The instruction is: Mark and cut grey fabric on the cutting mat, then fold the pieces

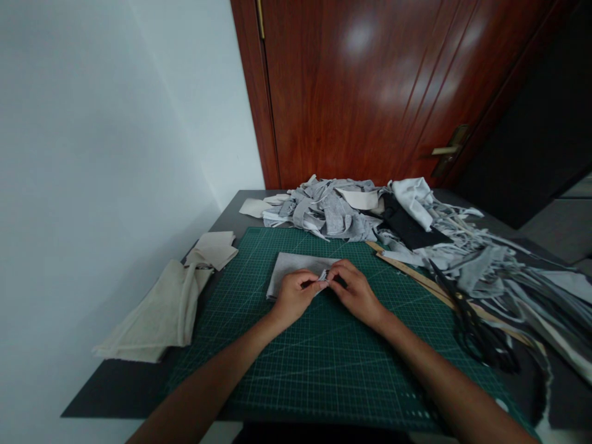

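Dim light, soft glare on door [370,92]

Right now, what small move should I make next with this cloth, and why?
Perhaps smooth the cloth flat on the mat: your left hand and right hand pinch what looks like a bunched bit of its near side, while its far left corner lies flat.

Gray fabric strips [330,209] heap up at 12 o'clock beyond a green gridded cutting mat [324,370], before a reddish-brown wooden door [346,92] whose lever handle [448,150] shows at 1 o'clock. A white cloth [414,198] overlaps black fabric [409,228], also at 1. Black scissors [461,307] at 3 o'clock lie across a wooden ruler [409,273]. Beige cloth [155,311] sits at 9 o'clock beside a white wall [115,135], a smaller beige piece [213,248] at 10.
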`<state>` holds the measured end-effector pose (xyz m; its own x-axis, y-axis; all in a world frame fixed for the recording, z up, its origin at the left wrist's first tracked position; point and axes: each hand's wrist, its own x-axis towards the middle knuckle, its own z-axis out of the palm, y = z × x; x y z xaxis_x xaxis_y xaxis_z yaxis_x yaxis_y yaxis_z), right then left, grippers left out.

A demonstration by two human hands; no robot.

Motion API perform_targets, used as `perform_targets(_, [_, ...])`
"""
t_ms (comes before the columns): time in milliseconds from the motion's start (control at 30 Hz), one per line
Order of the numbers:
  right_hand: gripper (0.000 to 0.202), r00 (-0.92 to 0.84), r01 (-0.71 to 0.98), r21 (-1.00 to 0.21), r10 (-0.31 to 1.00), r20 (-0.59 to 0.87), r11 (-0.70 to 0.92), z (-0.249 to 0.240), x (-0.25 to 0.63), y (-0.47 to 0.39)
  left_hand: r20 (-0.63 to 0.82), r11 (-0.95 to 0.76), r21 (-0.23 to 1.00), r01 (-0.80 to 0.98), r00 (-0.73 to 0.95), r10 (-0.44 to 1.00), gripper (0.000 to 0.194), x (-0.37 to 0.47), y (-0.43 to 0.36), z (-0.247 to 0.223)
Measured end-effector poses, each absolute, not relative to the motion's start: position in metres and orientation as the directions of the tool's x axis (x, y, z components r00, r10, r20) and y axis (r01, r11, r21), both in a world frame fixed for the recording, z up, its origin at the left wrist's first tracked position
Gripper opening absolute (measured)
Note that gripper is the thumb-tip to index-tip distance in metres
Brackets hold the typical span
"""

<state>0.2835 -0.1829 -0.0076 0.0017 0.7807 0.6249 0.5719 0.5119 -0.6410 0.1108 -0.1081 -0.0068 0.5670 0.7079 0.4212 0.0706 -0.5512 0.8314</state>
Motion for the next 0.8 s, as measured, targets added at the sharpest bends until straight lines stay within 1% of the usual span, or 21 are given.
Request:
perform_targets(100, [0.003,0.022,0.577,-0.661,0.8,0.599,0.479,-0.008,0.286,-0.182,0.428,-0.571,0.817,0.082,0.577,0.696,0.028,0.11,-0.109,-0.006])
perform_targets(200, [0.008,0.025,0.579,-0.678,0.822,0.57,0.453,-0.008,0.289,-0.181,0.437,-0.602,0.792,0.1,0.595,0.674,0.03,0.11,-0.108,-0.005])
perform_targets(333, [0.015,-0.043,0.589,-0.66,0.833,0.551,0.467,-0.006,0.292,-0.182,0.418,-0.615,0.779,0.123,0.63,0.655,0.033,0.109,-0.106,-0.004])
perform_targets(433, [0.012,-0.09,0.59,-0.662,0.852,0.516,0.463,-0.004,0.295,-0.182,0.381,-0.572,0.813,0.11,0.642,0.665,0.027,0.11,-0.106,-0.005])
perform_targets(567, [0.01,-0.202,0.603,-0.659,0.885,0.419,0.45,0.0,0.304,-0.184,0.351,-0.552,0.824,0.131,0.647,0.677,0.015,0.112,-0.11,-0.008])
perform_targets(700, [0.012,-0.242,0.618,-0.652,0.895,0.374,0.439,0.004,0.31,-0.186,0.34,-0.585,0.782,0.214,0.64,0.689,0.014,0.115,-0.115,-0.009])
perform_targets(800, [0.01,-0.256,0.605,-0.664,0.897,0.361,0.439,0.006,0.31,-0.187,0.333,-0.585,0.778,0.228,0.639,0.693,0.014,0.116,-0.117,-0.009])
